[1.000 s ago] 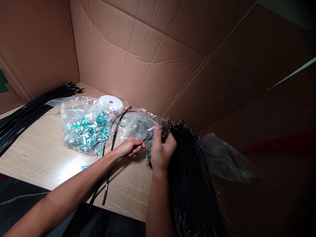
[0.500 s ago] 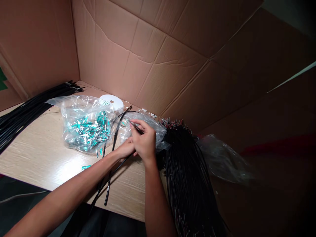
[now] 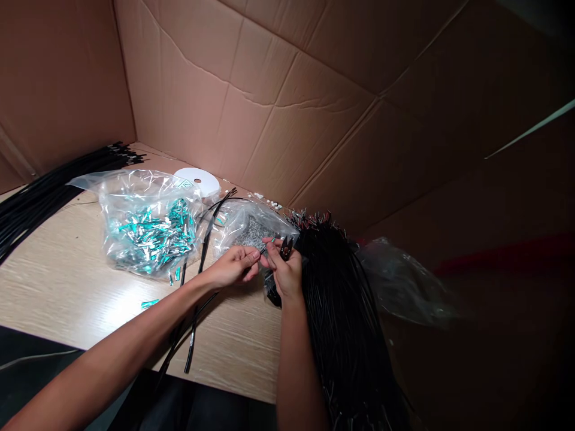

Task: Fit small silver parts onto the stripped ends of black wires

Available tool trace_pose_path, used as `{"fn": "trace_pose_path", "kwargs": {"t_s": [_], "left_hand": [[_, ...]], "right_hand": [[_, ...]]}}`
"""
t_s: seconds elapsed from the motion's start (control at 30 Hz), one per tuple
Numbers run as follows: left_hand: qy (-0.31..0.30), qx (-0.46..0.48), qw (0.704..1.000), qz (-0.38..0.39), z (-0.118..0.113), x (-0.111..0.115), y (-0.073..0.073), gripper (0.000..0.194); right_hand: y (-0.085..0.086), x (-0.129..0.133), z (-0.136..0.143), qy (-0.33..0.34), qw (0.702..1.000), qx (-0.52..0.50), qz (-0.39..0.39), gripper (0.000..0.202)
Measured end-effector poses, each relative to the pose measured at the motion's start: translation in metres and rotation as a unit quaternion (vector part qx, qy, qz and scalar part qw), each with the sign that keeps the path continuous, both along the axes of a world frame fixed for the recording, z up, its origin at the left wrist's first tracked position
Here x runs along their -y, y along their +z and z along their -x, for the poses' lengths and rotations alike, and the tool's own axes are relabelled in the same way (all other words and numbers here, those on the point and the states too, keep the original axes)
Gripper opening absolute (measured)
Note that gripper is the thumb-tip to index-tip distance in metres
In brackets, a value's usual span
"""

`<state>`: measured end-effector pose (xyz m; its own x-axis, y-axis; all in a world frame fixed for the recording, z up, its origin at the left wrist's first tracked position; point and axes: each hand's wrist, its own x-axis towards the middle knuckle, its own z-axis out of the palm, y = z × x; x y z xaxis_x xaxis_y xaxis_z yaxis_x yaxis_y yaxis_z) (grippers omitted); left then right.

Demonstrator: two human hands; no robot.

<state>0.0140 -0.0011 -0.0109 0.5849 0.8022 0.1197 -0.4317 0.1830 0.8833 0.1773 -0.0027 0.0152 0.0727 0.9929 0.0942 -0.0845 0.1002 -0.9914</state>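
My left hand [image 3: 237, 266] is closed in a pinch on a thin black cable [image 3: 263, 251], close to its end. Facing it, my right hand [image 3: 287, 275] is closed around a pair of small dark snips [image 3: 286, 248], whose blades point up. My right thumb and forefinger meet at the cable's tip, where a tiny bit of green foil [image 3: 273, 240] shows. Just behind both hands lies a clear plastic bag [image 3: 242, 224] full of small silvery pieces. More black cables [image 3: 205, 245] lie crossed on the table beside my left wrist.
A clear bag of green and silver foil strips [image 3: 162, 233] sits left, with loose strips [image 3: 150, 304] nearby. Thick bundles of black cable lie at far left [image 3: 54, 185] and hang at right [image 3: 345, 311]. A white disc [image 3: 197, 175] rests by the cardboard wall [image 3: 251, 120].
My right hand has moved right and down from above my left hand, and the snips' blades now show. My left hand's fingers have come into sight. The view has shifted slightly.
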Motion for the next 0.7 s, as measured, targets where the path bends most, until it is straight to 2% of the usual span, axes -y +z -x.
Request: {"fn": "trace_pose_path", "kwargs": {"t_s": [0.13,0.27,0.47,0.7], "left_hand": [[-0.014,0.02,1.0,0.005,0.003,0.003,0.007,0.052],[-0.063,0.032,0.997,0.02,0.006,0.004,0.011,0.048],[-0.153,0.084,0.975,0.135,0.012,0.004,0.006,0.031],[-0.192,0.112,0.961,0.167,0.012,0.009,0.007,0.024]], "right_hand": [[-0.003,0.001,0.001,0.022,0.999,-0.044,-0.009,0.038],[-0.004,0.005,-0.001,0.028,0.994,-0.101,-0.007,0.043],[-0.001,0.011,0.001,0.077,0.987,-0.139,0.005,0.042],[-0.008,0.017,0.009,0.091,0.973,-0.207,0.05,0.055]]}}
